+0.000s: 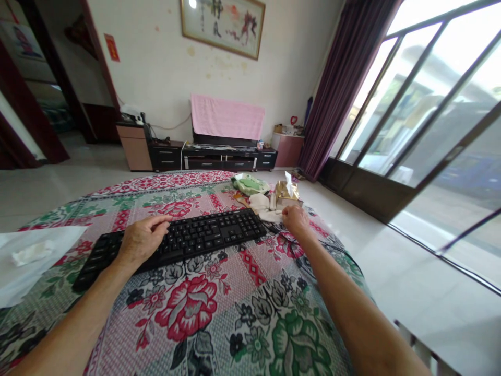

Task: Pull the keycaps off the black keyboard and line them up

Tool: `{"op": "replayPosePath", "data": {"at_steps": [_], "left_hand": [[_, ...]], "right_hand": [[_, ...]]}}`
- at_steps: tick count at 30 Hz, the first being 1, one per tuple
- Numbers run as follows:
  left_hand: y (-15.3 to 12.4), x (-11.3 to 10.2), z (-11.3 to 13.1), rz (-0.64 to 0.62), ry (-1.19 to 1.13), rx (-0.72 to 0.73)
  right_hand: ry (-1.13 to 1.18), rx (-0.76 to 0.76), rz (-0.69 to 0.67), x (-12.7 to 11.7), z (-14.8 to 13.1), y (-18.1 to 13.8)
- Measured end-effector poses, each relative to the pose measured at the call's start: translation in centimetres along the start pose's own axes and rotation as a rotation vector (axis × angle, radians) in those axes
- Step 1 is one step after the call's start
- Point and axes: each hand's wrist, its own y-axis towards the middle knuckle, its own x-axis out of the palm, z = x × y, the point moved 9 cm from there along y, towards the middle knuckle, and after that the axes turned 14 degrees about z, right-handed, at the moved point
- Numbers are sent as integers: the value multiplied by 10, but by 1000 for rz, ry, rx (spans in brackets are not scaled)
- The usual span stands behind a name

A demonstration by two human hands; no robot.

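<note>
A black keyboard (pixel 219 228) lies at a slant on the flowered tablecloth. Over its left half is my left hand (pixel 144 237), fingers loosely bent and pointing right, with nothing visible in them; whether they touch the keys I cannot tell. My right hand (pixel 296 220) is beyond the keyboard's right end, its fingers pinched at the edge of a crumpled cream cloth (pixel 260 204). Behind the cloth stands a gold tissue pack (pixel 287 190) with a white tissue sticking up. A green-and-white packet or cloth (pixel 250 184) lies to its left.
The flowered tablecloth (pixel 191 308) covers a rounded table. White paper (pixel 58 245) with a crumpled tissue (pixel 33 253) lies at the left. A dark cable (pixel 344 253) runs beneath my right forearm. Across the room stands a low cabinet (pixel 219 159) with a pink-draped screen.
</note>
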Motion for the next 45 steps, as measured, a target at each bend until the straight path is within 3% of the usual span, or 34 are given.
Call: {"op": "replayPosePath", "data": {"at_steps": [4, 10, 16, 26, 30, 38, 42, 45], "left_hand": [[1, -2, -1, 3, 4, -7], [3, -8, -1, 37, 8, -27], [3, -7, -4, 24, 4, -24], [2, -3, -4, -25, 53, -32], [2, -5, -3, -21, 39, -48], [2, -8, -2, 5, 35, -33], [6, -20, -1, 98, 129, 15], [8, -26, -3, 151, 230, 104]], "right_hand": [[-55, -35, -131, 6, 0, -8], [29, -133, -65, -21, -13, -6], [-27, -168, -256, 1, -25, -23], [-65, -201, -381, 23, -27, -32], [-25, -212, -349, 19, -29, -29], [305, -170, -223, 4, -36, -12], [696, 63, -172, 8, -46, -6], [769, 156, -166, 17, -57, -8]]}}
